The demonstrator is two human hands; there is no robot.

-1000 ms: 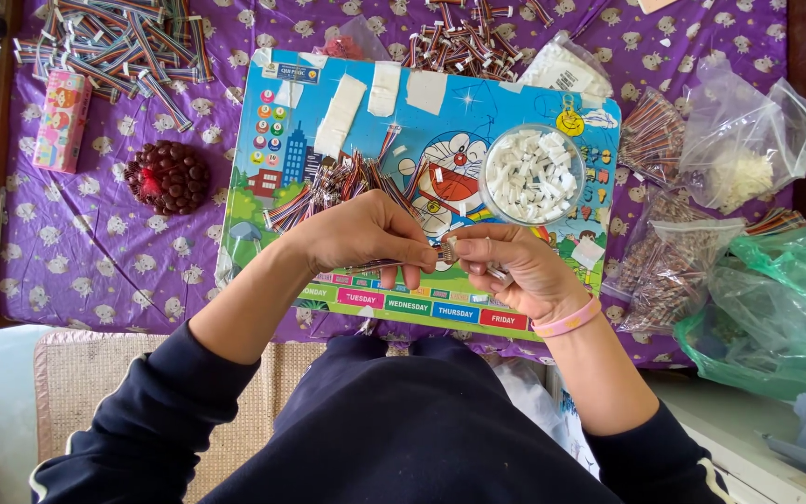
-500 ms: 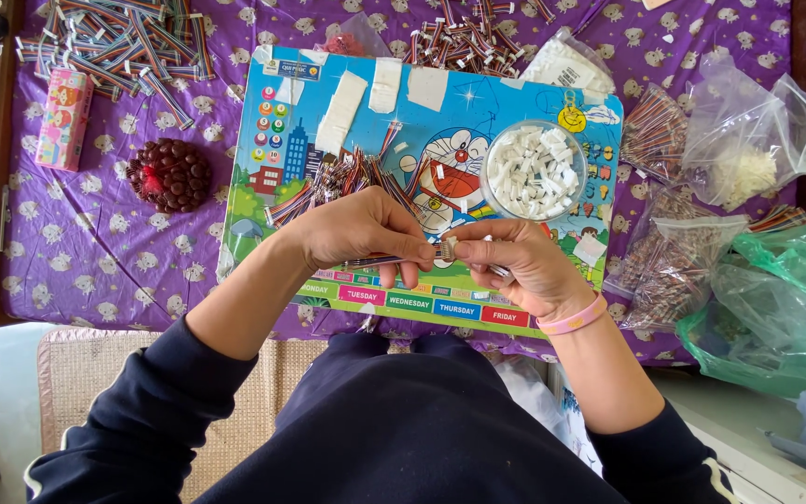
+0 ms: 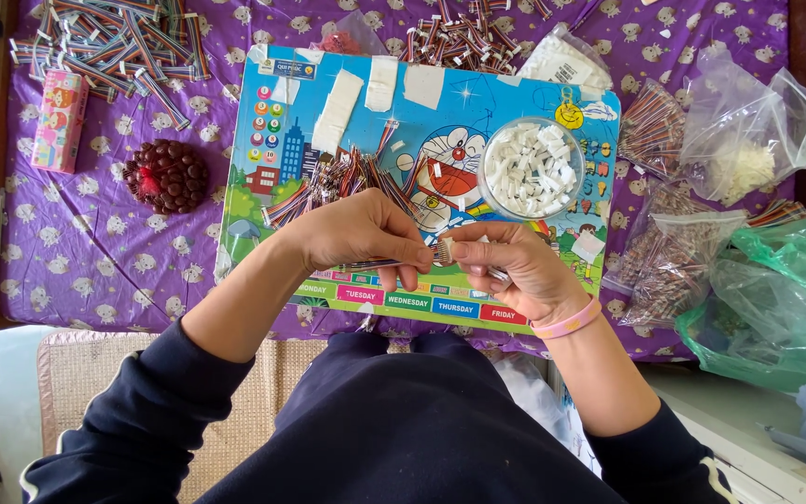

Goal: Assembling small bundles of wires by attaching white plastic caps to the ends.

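Two hands meet over the near edge of a colourful cartoon board (image 3: pixel 515 121) laid on a purple patterned cloth (image 3: pixel 86 252). Left hand (image 3: pixel 361 229) is pinched shut on a short ribbon-cable piece (image 3: pixel 380 265), its striped wires running leftward under the palm. Right hand (image 3: pixel 515 266), a pink band (image 3: pixel 566 322) at its wrist, grips a small white connector housing (image 3: pixel 444 250) between thumb and forefinger. Cable end and housing touch at the fingertips, midway between the hands.

Change since a second ago: the hands sat a little apart at the same spot, and half a second ago the fingertips were already closing together. Now thumb tips almost touch, and the cable end sits against the housing. Judged from this, the fitting of wire end into housing is in hand; whether it has seated cannot be told, as the fingers hide the joint.

Around them:
- round clear tub of white housings (image 3: pixel 531 168) on the board, just beyond the right hand;
- loose heap of striped cable pieces (image 3: pixel 338 177) on the board, just beyond the left hand;
- strips of white tape (image 3: pixel 340 110) stuck on the board's far part;
- large pile of multicoloured ribbon cables (image 3: pixel 114 42) at the far left of the cloth;
- dark beaded pouch (image 3: pixel 167 175) and a pink box (image 3: pixel 58 121) left of the board;
- clear plastic bags (image 3: pixel 673 243) with more cable pieces to the right, a green bag (image 3: pixel 776 289) nearest the table edge.

Board, tub and piles lie as they did a second ago.
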